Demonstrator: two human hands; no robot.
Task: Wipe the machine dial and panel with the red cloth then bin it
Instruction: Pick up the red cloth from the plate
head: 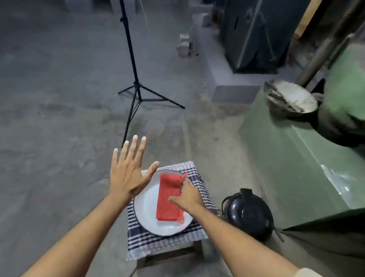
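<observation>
A folded red cloth [168, 197] lies on a white plate [146, 208] that sits on a checked towel over a low wooden stool. My right hand [186, 195] rests on the cloth's right edge, thumb on top and fingers curled at its far corner, pinching it. My left hand [128, 171] hovers flat above the plate's left rim, fingers spread, holding nothing. The green machine [304, 162] stands to the right, with a round metal dial [291, 97] on its sloped panel.
A black lidded bin [248, 213] sits on the floor between the stool and the machine. A black tripod stand [137, 89] rises from the concrete floor beyond the stool. A dark cabinet [254, 29] and concrete blocks stand at the back right.
</observation>
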